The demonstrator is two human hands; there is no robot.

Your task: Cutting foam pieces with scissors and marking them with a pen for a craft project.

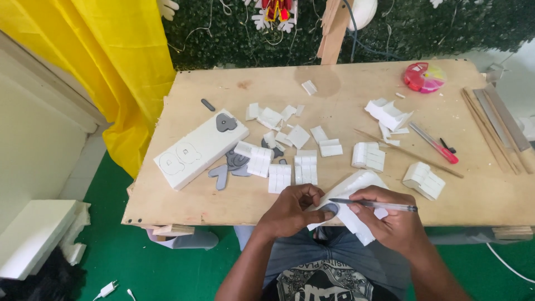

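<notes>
Left hand [292,209]: nearest the camera, at near table edge; fingers curled shut around a grey template [330,209], pinning it flat on the foam so it cannot slip.
Right hand [390,220]: just right of the left, fingers closed on a pen [373,205] in a writing grip; tip at the template's edge, apparently to trace it.
White foam piece [356,189]: under both hands, overhanging the near edge, angled toward the body for reach.
Plywood table [223,195]: bare wood, work spread across its middle.
Cut foam blocks [305,167]: scored white pieces scattered in the centre, far of the hands.
Long foam slab [200,147]: left, outlines drawn on it, a grey shape on top.
Red cutter [434,144]: right, laid aside but within reach.
Wooden sticks [490,125]: far right edge.
Pink round box [424,77]: far right corner.
Yellow curtain [111,56]: far left.
</notes>
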